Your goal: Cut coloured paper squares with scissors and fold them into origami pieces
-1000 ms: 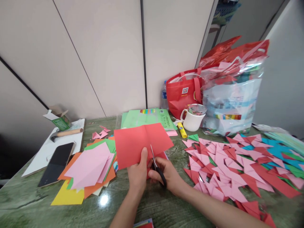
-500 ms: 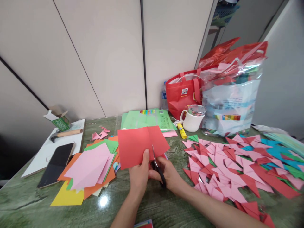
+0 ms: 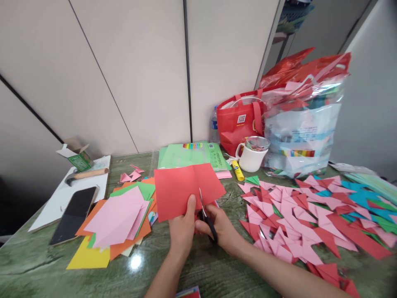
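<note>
My left hand (image 3: 182, 229) pinches the near edge of a red paper sheet (image 3: 186, 188) and holds it up above the green table (image 3: 40, 265). My right hand (image 3: 221, 227) grips black-handled scissors (image 3: 207, 217), fingers through the loops. The blades point up along the sheet's centre crease and bite into its lower edge. A stack of loose coloured sheets (image 3: 114, 221), pink on top, lies just left of my left hand.
Many folded pink, red and blue paper triangles (image 3: 310, 219) cover the right side. Behind stand a white mug (image 3: 251, 155), a yellow glue stick (image 3: 237, 169), a red bag (image 3: 240, 122), a full plastic bag (image 3: 305, 120) and a green paper pack (image 3: 192, 155). A phone (image 3: 74, 213), hammer (image 3: 85, 174) and small box (image 3: 77, 156) lie left.
The red sheet has slid slightly toward me and its angle shifted a little. The scissor blades have crept a bit further up the crease. Both hands stay almost in place.
</note>
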`<state>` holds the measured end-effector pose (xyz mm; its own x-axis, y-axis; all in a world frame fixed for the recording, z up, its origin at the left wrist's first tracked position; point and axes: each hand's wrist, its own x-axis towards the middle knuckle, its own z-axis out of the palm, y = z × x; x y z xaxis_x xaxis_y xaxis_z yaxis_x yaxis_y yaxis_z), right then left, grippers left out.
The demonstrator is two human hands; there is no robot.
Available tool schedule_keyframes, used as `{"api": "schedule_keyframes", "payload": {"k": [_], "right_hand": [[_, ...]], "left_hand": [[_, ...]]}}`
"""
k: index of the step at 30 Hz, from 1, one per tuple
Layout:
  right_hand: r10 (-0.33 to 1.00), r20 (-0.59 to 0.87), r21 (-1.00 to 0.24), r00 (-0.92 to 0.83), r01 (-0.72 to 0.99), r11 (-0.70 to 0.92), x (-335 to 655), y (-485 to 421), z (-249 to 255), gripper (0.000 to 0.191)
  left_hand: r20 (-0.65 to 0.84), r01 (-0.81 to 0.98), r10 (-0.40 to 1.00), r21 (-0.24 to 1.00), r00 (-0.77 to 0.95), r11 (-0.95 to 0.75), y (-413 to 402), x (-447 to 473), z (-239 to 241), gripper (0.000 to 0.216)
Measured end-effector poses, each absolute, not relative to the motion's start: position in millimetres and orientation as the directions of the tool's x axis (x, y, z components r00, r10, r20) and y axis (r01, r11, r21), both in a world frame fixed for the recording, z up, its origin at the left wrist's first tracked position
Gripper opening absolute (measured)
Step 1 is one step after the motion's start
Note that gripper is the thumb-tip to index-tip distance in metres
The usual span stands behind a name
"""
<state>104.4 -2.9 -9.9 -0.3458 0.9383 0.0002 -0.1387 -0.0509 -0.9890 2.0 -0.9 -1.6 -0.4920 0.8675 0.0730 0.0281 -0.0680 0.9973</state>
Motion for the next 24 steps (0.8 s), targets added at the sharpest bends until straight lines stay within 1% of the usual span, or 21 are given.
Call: {"api": "schedule_keyframes", "payload": {"k": [6, 11, 21, 24], "right_hand": [[0.941, -0.008, -0.989, -0.338, -0.134, -0.056, 103.3, -2.8, -13.9, 0.045], [0.944, -0.02, -0.991, -0.33, -0.119, -0.063, 103.0, -2.9, -14.3, 0.046], [0.951, -0.056, -0.99, -0.303, -0.108, -0.092, 101.5, -3.9, -11.7, 0.049], [0.951, -0.063, -0.989, -0.304, -0.11, -0.1, 100.7, -3.8, -12.7, 0.048]], "left_hand": [[0.082, 0.053, 0.862, 0.997, -0.499, -0.064, -0.2, 1.5, -5.0, 0.034], [0.09, 0.044, 0.874, 0.996, -0.478, -0.079, -0.8, 0.7, -5.4, 0.029], [0.069, 0.065, 0.877, 0.997, -0.476, -0.043, 0.1, 0.2, -6.0, 0.032], [0.078, 0.068, 0.88, 0.996, -0.468, -0.052, -0.4, 0.1, -5.1, 0.029]]}}
